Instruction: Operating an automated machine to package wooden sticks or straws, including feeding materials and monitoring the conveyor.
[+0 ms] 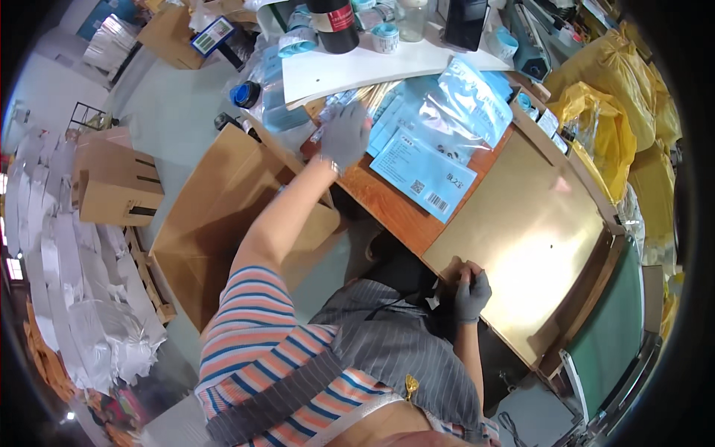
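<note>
My left hand [345,135], in a grey glove, reaches to the left edge of the wooden table [402,216]. It lies over small printed packets [339,99], beside a bundle of thin pale sticks [378,95]. Its back faces up, so the fingertips are hidden. My right hand [471,294], also gloved with bare fingertips, rests at the table's front edge. Its fingers are curled together; whatever they may hold cannot be made out. Between the hands lie light-blue printed bags [423,173], and a clear plastic bag [458,112] overlaps them.
A brass-coloured metal plate [521,246] covers the table's right part. Behind, a white shelf [387,67] carries a dark bottle [333,26] and label rolls [385,37]. An open cardboard box [216,208] stands left, below my forearm. Yellow sacks [611,82] stand far right.
</note>
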`<state>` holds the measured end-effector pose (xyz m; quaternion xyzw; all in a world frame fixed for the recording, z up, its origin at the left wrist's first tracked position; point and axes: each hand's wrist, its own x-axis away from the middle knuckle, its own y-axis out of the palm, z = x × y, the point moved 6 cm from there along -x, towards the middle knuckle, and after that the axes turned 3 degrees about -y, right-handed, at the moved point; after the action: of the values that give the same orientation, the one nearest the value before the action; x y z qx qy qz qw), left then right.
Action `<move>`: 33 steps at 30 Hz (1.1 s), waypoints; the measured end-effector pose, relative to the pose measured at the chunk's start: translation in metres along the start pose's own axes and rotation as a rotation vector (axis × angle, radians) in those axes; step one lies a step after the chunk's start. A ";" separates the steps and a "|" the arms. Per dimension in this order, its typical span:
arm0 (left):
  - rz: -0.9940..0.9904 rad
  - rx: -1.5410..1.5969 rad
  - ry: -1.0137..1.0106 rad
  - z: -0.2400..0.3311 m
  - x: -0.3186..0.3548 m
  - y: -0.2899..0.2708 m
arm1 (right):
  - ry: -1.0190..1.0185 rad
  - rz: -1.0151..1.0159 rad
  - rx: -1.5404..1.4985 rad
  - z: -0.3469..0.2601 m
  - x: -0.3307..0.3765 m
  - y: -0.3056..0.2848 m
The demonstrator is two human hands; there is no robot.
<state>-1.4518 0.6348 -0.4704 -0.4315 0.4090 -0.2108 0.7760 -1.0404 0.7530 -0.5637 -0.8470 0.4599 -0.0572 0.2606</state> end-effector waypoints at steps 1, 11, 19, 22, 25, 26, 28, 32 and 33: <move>-0.026 0.062 -0.017 0.019 0.028 -0.009 | -0.001 0.004 -0.015 -0.001 -0.001 0.000; -0.340 0.486 0.203 0.208 0.188 0.005 | 0.006 -0.021 -0.226 0.001 0.005 -0.027; -0.526 0.640 0.392 0.273 0.186 0.048 | -0.071 0.551 0.554 0.060 0.029 -0.134; -0.526 0.409 0.433 0.300 0.172 0.078 | 0.046 0.366 0.653 0.070 0.031 -0.152; -0.388 0.184 0.535 0.319 0.159 0.101 | 0.007 0.381 0.723 0.055 0.033 -0.157; -0.313 0.236 0.564 0.324 0.154 0.105 | -0.002 0.454 0.722 0.050 0.037 -0.161; -0.318 0.219 0.500 0.326 0.145 0.121 | 0.034 0.403 0.693 0.050 0.034 -0.158; -0.288 0.197 0.507 0.329 0.137 0.131 | 0.060 0.392 0.672 0.054 0.032 -0.159; -0.291 0.202 0.501 0.329 0.137 0.130 | 0.049 0.404 0.653 0.054 0.033 -0.160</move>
<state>-1.1076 0.7756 -0.5457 -0.3408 0.4987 -0.4592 0.6515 -0.8838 0.8177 -0.5356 -0.6102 0.5810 -0.1683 0.5117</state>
